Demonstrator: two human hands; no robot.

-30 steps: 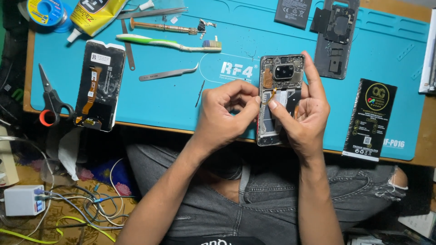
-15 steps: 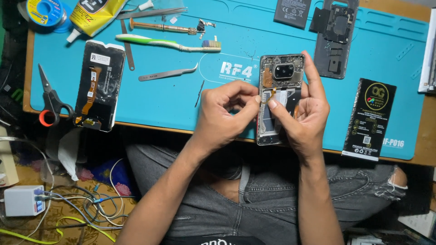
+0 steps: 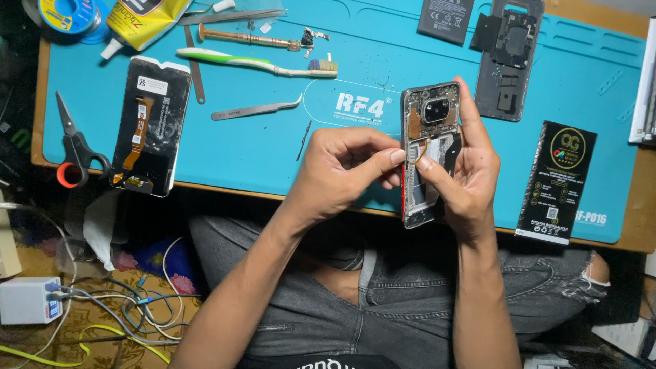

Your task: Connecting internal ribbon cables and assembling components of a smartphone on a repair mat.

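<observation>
An opened phone point(image 3: 429, 116) with its back off and camera module showing is held upright over the blue work mat point(image 3: 355, 61). My right hand point(image 3: 468, 167) wraps around its right side, thumb pressed on the exposed inner parts. My left hand point(image 3: 348, 167) reaches in from the left, its fingertips pinched at the phone's left edge near the middle. Whether those fingers hold a small part is hidden.
On the mat lie a detached screen point(image 3: 147, 126), tweezers point(image 3: 256, 111), a toothbrush point(image 3: 256, 63), a screwdriver point(image 3: 242, 35), a glue tube point(image 3: 147, 17), a back cover point(image 3: 511, 58), a battery point(image 3: 445, 17) and a black package point(image 3: 557, 181). Scissors point(image 3: 72, 147) rest at the left edge. Cables lie on the floor.
</observation>
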